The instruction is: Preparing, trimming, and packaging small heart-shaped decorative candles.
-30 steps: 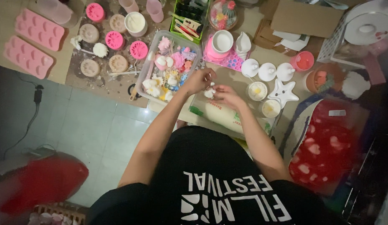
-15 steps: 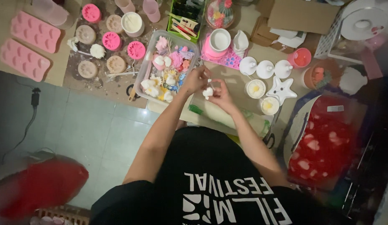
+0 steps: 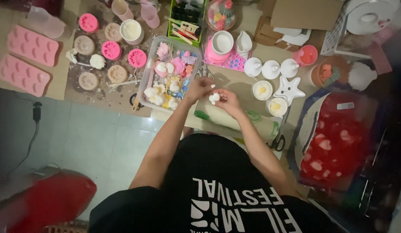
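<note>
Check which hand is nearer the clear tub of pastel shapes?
Left. The left hand sits at the clear tub's right edge; the right hand is farther right, holding a small white piece.

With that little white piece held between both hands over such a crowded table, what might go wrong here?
1. The small white piece is pinched between the left hand and right hand; it looks delicate and might break or slip.
2. If dropped, it could land in the clear tub of shapes beside the hands and get mixed in.
3. A forearm might nudge the filled white cups nearby.

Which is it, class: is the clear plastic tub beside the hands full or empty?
Nearly full: the clear plastic tub, lidless, holds pink, white and blue moulded shapes.
</note>
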